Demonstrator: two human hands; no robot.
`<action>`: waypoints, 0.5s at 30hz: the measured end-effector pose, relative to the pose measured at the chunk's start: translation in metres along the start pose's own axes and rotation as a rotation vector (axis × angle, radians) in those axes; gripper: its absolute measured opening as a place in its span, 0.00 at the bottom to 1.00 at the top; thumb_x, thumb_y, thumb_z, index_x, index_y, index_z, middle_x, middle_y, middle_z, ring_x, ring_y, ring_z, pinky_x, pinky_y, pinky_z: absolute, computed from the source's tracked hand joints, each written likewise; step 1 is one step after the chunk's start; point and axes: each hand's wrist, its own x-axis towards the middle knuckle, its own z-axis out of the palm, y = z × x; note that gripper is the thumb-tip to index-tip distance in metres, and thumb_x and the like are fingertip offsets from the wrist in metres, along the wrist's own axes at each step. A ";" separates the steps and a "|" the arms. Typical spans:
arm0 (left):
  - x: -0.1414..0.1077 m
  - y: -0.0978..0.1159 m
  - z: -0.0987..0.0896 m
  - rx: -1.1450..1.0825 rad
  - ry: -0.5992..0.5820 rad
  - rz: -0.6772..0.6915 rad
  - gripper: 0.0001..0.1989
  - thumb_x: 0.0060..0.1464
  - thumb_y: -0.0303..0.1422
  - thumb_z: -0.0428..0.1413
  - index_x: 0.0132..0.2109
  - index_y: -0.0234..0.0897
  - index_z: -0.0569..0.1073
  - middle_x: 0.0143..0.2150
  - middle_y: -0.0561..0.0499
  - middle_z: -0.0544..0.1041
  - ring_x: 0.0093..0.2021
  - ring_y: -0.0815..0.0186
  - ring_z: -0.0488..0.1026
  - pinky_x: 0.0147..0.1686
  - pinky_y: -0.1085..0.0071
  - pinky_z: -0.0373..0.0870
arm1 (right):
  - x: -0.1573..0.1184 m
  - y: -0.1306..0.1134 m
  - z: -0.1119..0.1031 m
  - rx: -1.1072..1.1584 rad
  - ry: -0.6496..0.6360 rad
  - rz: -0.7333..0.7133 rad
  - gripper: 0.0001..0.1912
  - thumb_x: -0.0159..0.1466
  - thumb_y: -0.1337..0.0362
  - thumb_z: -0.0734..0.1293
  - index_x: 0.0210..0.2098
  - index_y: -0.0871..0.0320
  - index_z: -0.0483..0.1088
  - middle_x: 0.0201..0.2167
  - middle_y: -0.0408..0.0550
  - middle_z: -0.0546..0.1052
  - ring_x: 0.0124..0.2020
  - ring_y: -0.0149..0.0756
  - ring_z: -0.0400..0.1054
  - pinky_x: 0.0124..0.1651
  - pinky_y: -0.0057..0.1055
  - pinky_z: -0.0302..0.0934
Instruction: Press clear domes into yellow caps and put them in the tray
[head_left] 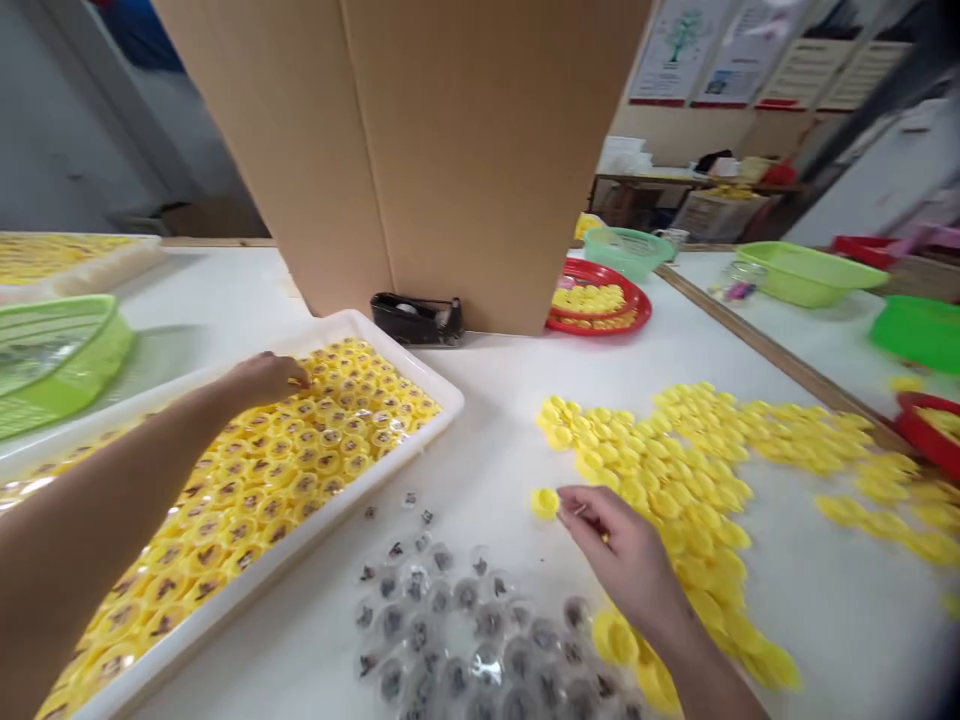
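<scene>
My left hand [268, 380] reaches over the far part of a white tray [450, 398] packed with round yellow pieces [306, 457] that carry dark prints under clear tops. Its fingers are bent down at the pieces; whether one is between them is hidden. Over the white table, my right hand [611, 530] pinches a small yellow cap [544, 503] at its edge between thumb and fingertips. Loose yellow caps [667, 470] spread beside and beyond that hand. Clear domed pieces with dark prints [465, 640] lie on the table between the tray and my right hand.
A tall cardboard sheet [465, 150] stands at the back, with a black tape dispenser [418, 320] at its foot. Red plates [637, 305] hold yellow pieces. A green basket [67, 360] is at left; a pale green basin [810, 275] sits past a wooden strip [772, 350].
</scene>
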 end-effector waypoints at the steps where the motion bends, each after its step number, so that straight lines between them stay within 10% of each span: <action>1: -0.001 -0.002 0.000 0.014 -0.017 -0.004 0.19 0.48 0.47 0.51 0.27 0.38 0.78 0.30 0.56 0.79 0.31 0.73 0.68 0.42 0.77 0.61 | 0.004 0.005 -0.009 -0.131 0.003 -0.035 0.08 0.61 0.63 0.62 0.37 0.57 0.71 0.36 0.49 0.74 0.34 0.36 0.70 0.38 0.33 0.64; 7: -0.026 0.033 -0.019 0.092 0.105 -0.040 0.24 0.55 0.47 0.42 0.47 0.41 0.75 0.46 0.56 0.76 0.41 0.69 0.66 0.50 0.67 0.60 | 0.026 0.006 -0.010 -0.609 -0.246 -0.227 0.19 0.55 0.77 0.62 0.44 0.56 0.70 0.40 0.50 0.74 0.44 0.42 0.66 0.44 0.35 0.61; 11: -0.088 0.115 -0.041 -0.117 0.315 0.010 0.19 0.55 0.40 0.48 0.49 0.39 0.74 0.47 0.51 0.75 0.39 0.67 0.70 0.46 0.69 0.64 | 0.036 0.005 0.003 -0.650 -0.343 -0.251 0.19 0.54 0.77 0.63 0.43 0.58 0.71 0.38 0.51 0.74 0.41 0.41 0.68 0.42 0.33 0.61; 15: -0.165 0.202 -0.028 -0.610 0.175 0.017 0.13 0.52 0.39 0.54 0.43 0.40 0.77 0.40 0.49 0.77 0.33 0.65 0.72 0.36 0.71 0.68 | 0.036 -0.002 0.009 -0.626 -0.364 -0.234 0.14 0.57 0.75 0.61 0.41 0.59 0.71 0.37 0.51 0.73 0.37 0.39 0.70 0.38 0.32 0.61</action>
